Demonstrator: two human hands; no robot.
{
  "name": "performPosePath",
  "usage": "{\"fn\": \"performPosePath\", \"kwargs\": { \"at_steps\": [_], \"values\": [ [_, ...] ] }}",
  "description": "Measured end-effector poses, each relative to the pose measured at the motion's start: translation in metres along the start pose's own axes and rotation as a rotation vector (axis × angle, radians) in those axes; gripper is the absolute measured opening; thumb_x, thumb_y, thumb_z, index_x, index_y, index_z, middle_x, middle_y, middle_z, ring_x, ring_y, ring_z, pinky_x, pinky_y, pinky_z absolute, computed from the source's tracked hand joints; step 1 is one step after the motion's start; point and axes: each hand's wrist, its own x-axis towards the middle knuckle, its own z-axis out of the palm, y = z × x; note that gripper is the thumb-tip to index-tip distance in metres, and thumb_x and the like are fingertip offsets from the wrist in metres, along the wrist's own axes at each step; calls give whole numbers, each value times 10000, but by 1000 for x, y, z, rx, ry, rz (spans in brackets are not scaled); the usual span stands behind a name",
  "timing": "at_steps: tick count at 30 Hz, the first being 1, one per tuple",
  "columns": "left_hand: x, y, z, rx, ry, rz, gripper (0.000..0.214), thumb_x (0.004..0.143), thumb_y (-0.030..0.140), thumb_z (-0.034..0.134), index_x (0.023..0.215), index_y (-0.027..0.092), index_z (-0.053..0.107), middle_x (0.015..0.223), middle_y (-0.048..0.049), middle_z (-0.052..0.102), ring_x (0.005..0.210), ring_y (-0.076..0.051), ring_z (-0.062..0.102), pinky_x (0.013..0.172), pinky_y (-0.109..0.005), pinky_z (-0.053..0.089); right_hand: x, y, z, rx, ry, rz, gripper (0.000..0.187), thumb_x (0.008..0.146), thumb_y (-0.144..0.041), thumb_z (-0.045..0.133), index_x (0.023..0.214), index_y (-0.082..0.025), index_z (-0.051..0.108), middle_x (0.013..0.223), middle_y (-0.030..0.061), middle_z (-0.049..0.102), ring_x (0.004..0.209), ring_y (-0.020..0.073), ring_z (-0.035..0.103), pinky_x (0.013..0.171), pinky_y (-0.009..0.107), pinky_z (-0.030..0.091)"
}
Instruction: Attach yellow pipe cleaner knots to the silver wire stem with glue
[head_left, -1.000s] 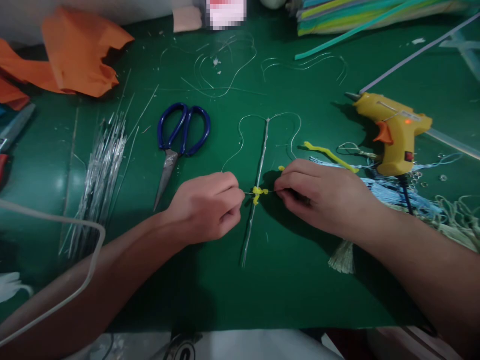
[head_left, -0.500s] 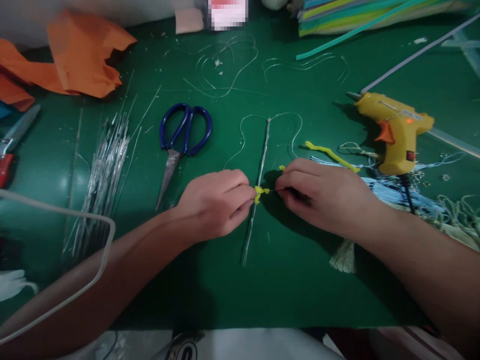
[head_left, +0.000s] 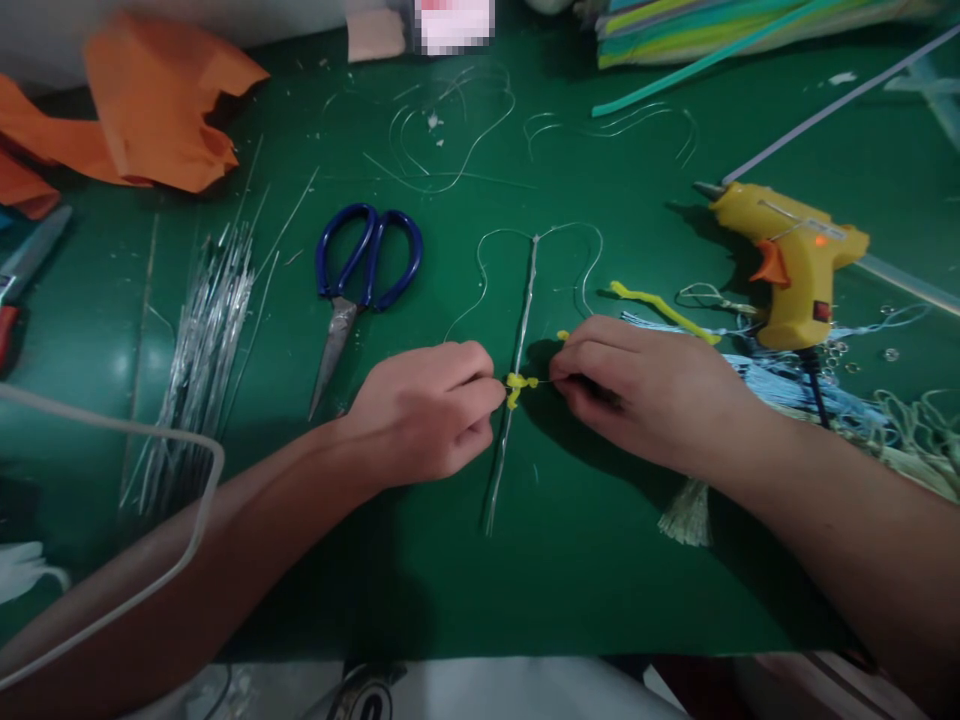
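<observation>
My left hand (head_left: 427,410) and my right hand (head_left: 645,390) are both closed in a pinch on a short yellow pipe cleaner (head_left: 517,385), one at each end. The yellow piece is knotted round a thin silver bundle of strips (head_left: 517,350) that lies lengthwise on the green mat (head_left: 570,560). A thin clear thread (head_left: 495,250) loops from the top of the bundle. A pale tassel (head_left: 684,515) shows under my right wrist.
Blue-handled scissors (head_left: 360,275) lie left of the bundle, beside a pile of silver strips (head_left: 199,350). A yellow glue gun (head_left: 787,260) stands at right, with a second yellow pipe cleaner (head_left: 660,310) and light blue threads (head_left: 795,385) near it. Orange paper (head_left: 150,100) lies at far left.
My left hand closed in toward the yellow knot, then eased back a little. The right hand has stayed in place.
</observation>
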Motion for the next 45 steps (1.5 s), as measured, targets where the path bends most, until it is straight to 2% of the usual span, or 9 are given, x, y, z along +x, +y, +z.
{"fn": "performPosePath", "kwargs": {
  "at_steps": [4, 8, 11, 15, 30, 45],
  "values": [
    [-1, 0, -2, 0, 23, 0, 173, 758, 101, 522, 728, 164, 680, 771, -36, 643, 630, -143, 556, 504, -272, 376, 0, 0, 0, 12, -5, 9, 186, 879, -160, 475, 867, -168, 661, 901, 65, 689, 712, 163, 636, 526, 274, 387],
    [-1, 1, -5, -36, 10, -55, 126, 713, 112, 529, 638, 151, 622, 733, -52, 612, 617, -150, 539, 508, -280, 392, -1, 0, 1, 12, -12, 29, 173, 868, -157, 488, 870, -174, 660, 909, 60, 690, 733, 168, 645, 536, 276, 394],
    [0, 2, -5, -61, 11, -77, 116, 794, 186, 568, 729, 145, 654, 790, -60, 625, 669, -160, 571, 550, -282, 429, -1, 0, 1, 7, -13, 33, 173, 867, -159, 487, 865, -177, 659, 912, 60, 691, 731, 168, 645, 534, 278, 394],
    [2, 2, -2, -49, 19, -67, 130, 833, 169, 580, 907, 165, 687, 875, -52, 646, 733, -164, 604, 585, -278, 445, 0, 0, 1, 1, -16, 29, 167, 858, -156, 493, 862, -180, 658, 903, 57, 688, 713, 164, 635, 517, 275, 381],
    [8, 0, 4, -53, 11, 22, 140, 877, 140, 545, 877, 160, 684, 841, -45, 649, 722, -162, 591, 592, -295, 426, 0, -1, 1, 9, -25, 51, 182, 858, -168, 468, 857, -192, 649, 897, 57, 678, 700, 159, 601, 521, 271, 347],
    [7, 0, 4, -27, -12, 2, 144, 788, 99, 553, 803, 155, 684, 822, -51, 646, 700, -168, 581, 560, -291, 415, 0, 0, 1, 1, -22, 42, 173, 852, -163, 471, 852, -188, 643, 903, 53, 682, 693, 159, 612, 510, 273, 336]
  ]
}}
